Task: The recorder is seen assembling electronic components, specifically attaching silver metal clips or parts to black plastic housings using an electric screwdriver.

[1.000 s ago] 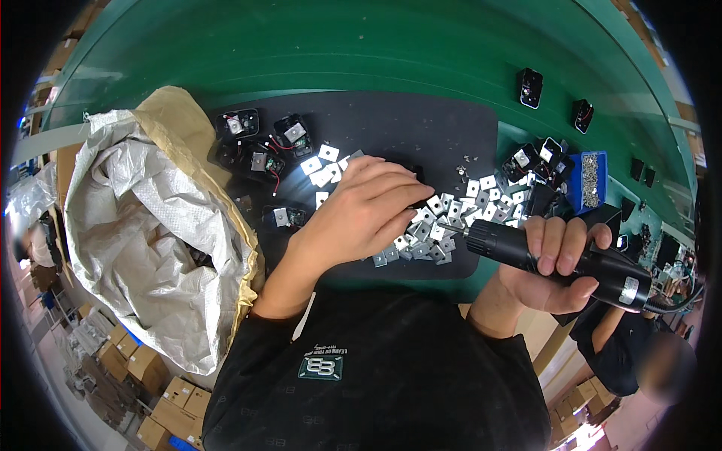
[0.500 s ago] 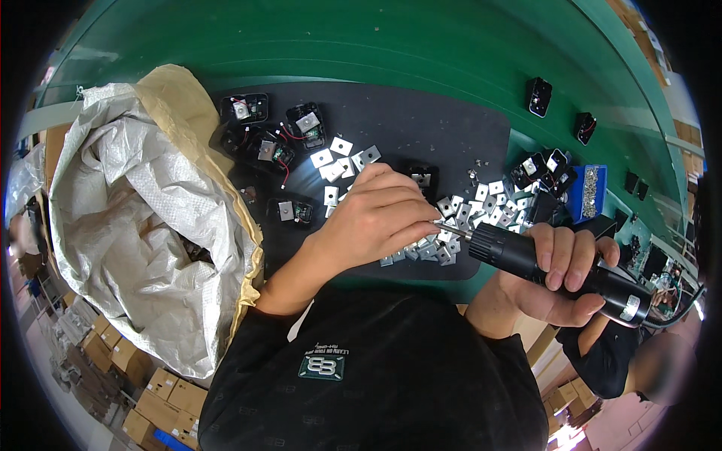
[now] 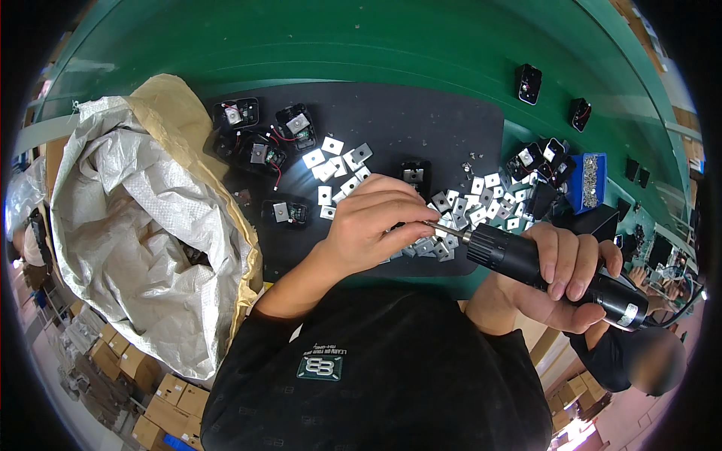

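Black shirt [image 3: 421,368], short sleeves. Badge [image 3: 320,367] on chest: green rectangle, silvery emblem, pale edging. Small pale lettering [image 3: 327,349] just above badge in view, upside down. Faint tonal motifs [image 3: 280,421] below and left of badge, hard to make out. Right sleeve [image 3: 502,352] well right of badge, black. Forearms [image 3: 301,287] bare.

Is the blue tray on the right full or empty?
Not empty: small silvery pieces show inside the blue tray; how deep they lie, I cannot tell.
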`<state>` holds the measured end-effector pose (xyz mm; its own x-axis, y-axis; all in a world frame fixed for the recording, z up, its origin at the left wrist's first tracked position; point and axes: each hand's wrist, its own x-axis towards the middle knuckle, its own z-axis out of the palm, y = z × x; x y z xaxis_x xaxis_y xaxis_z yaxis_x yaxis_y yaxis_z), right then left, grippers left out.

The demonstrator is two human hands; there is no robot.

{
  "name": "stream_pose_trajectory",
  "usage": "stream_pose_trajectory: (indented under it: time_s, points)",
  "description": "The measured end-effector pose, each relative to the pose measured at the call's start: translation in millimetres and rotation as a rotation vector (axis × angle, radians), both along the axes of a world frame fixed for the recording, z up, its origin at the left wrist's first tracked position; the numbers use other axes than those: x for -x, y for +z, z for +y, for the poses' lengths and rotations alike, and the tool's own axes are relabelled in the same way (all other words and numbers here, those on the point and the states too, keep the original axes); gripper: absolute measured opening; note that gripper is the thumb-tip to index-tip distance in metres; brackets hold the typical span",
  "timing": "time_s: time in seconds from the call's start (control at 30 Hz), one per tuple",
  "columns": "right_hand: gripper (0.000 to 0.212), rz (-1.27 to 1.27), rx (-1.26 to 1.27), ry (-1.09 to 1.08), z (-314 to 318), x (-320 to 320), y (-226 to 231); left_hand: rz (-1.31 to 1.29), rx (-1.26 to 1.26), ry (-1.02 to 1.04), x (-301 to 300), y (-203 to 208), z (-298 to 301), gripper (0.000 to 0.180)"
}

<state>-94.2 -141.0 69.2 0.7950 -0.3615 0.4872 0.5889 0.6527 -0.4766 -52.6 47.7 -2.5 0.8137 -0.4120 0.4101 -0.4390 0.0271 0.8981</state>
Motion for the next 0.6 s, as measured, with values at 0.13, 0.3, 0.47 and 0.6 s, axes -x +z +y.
stream_pose_trajectory:
  time_s: [0.13,0.3,0.47,0.6]
  points:
    - [0.045,-0.039,-0.006,0.032,-3,-4,0,0.016,0.027,-0.012,2,-3,-4,0.020]
    - [0.046,-0.037,0.014,0.051,-6,-3,-1,-0.083,-0.009,-0.042,0,-6,-4,0.020]
    - [0.049,-0.037,0.003,0.109,-6,-7,-3,-0.181,0.030,-0.013,0,-9,-7,0.022]
    - [0.049,-0.015,0.003,0.119,-5,-9,-4,-0.217,0.076,0.054,2,-15,-8,0.023]
